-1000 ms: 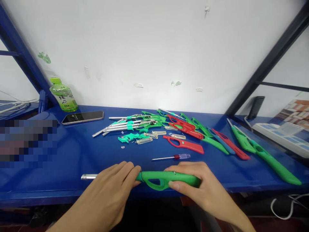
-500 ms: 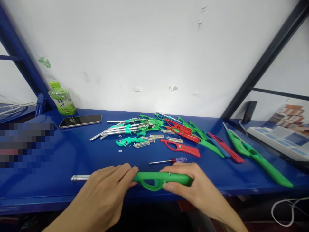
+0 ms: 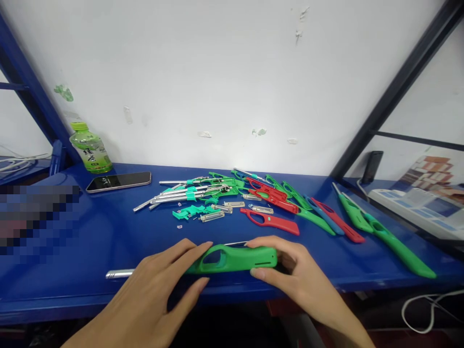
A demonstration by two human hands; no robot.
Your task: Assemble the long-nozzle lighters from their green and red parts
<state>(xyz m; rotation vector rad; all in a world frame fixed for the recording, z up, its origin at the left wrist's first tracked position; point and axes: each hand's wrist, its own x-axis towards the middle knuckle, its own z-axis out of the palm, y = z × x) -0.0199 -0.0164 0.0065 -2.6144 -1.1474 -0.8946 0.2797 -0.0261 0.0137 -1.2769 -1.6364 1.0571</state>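
A green long-necked gas lighter (image 3: 235, 258) lies level in front of me, at the table's front edge. Its trigger loop faces up and away, and a dark slot shows near the handle's end. My right hand (image 3: 290, 266) grips that end between thumb and fingers. Over the neck lies my left hand (image 3: 163, 280), fingers curled on the far side and thumb held apart below. The metal tube (image 3: 120, 274) sticks out to the left. Behind the lighter, a screwdriver's thin shaft (image 3: 235, 243) shows; its handle is hidden by my right hand.
Metal tubes (image 3: 177, 195), teal trigger pieces (image 3: 192, 211), clear fuel tanks (image 3: 213, 216) and a red casing half (image 3: 275, 222) lie mid-table. More green lighters (image 3: 395, 241) lie right. A phone (image 3: 119, 181) and bottle (image 3: 90, 150) are at left.
The lighter has been rolled over, bringing its trigger loop from the lower side to the upper side. My left thumb has come away from it. My right hand now covers the screwdriver's handle.
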